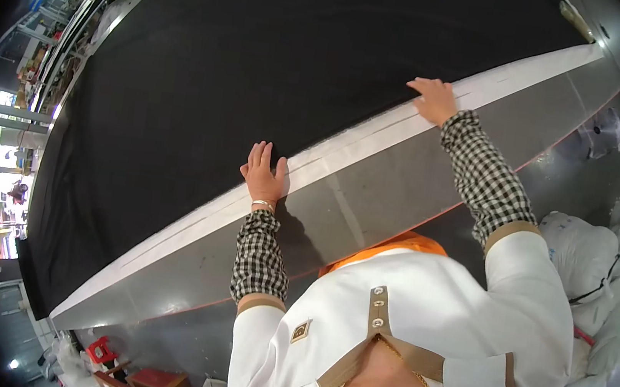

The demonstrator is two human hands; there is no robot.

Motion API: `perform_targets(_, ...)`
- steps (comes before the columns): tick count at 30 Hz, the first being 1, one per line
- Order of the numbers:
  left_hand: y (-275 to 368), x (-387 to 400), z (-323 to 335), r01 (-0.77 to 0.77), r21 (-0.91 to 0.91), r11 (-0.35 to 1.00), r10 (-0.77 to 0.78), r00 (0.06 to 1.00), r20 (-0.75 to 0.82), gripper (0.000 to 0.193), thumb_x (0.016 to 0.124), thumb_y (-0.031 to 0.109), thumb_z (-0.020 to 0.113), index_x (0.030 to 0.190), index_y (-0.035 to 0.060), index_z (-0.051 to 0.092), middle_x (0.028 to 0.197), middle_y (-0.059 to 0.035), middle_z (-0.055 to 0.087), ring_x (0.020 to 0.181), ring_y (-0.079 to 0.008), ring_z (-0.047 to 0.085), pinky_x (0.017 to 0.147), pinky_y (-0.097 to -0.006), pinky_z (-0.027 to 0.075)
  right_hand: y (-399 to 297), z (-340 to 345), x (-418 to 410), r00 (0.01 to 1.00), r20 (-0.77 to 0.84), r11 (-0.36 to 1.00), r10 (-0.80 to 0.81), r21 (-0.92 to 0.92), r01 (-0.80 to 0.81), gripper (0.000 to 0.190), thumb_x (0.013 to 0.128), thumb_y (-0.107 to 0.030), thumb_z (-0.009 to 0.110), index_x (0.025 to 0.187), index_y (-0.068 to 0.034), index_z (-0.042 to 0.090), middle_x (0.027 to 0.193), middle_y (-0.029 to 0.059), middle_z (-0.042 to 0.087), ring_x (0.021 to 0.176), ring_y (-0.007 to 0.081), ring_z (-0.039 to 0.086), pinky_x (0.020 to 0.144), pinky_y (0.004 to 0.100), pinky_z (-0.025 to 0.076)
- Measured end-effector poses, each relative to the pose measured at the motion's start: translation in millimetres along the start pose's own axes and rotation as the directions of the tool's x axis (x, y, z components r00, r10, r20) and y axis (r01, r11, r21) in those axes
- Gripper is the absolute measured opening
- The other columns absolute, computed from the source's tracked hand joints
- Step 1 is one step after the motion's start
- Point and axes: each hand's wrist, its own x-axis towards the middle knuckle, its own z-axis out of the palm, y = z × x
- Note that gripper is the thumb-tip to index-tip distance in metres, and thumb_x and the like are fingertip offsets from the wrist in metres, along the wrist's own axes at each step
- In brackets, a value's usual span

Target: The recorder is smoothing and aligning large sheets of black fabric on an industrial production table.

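Black fabric [232, 68] lies spread over a long grey table [367, 200]. Along its near edge runs a white strip [345, 140], perhaps paper or fabric, bearing thin dark lines. My left hand [266, 171] rests palm down where the black fabric meets the strip, fingers apart, a bracelet on the wrist. Further right, my right hand [435, 98] lies across the strip, with its fingertips on the black fabric's edge. Neither hand grips anything. Checked sleeves cover both forearms.
The table's red-edged rim [441, 212] runs close to my body. White stuffed bags [581, 256] are piled at the right, near a plastic-wrapped roll [605, 131]. A metal rail [106, 32] borders the table's far left. Red and wooden items [153, 386] stand at the lower left.
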Motion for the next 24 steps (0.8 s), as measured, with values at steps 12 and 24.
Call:
perform_targets(12,-59,-40,12,-0.033,0.191,0.981,0.043,0.998,-0.05,0.026,0.093,0.018,0.065,0.117,0.0082,0.063,0.126,-0.0088,0.063,0.124,-0.0296,0.056,0.098,-0.0452,0.042,-12,49,2,0.942,-0.231,0.952,-0.243,0.127,0.277,0.012,0.089,-0.018,0.067,0.098,-0.016,0.074,0.097,-0.0008,0.073,0.095,0.0239,0.061,0.091,0.0415,0.04)
perform_targets(24,-39,-32,10,-0.101,0.218,0.971,0.117,0.991,-0.063,0.025,0.09,0.019,0.068,0.109,0.0038,0.064,0.113,-0.014,0.065,0.109,-0.0355,0.059,0.09,-0.0475,0.045,-26,42,6,0.869,-0.323,0.921,-0.375,-0.02,0.39,0.024,0.079,-0.036,0.072,0.08,-0.014,0.065,0.08,0.0052,0.06,0.083,0.0247,0.059,0.081,0.0419,0.041)
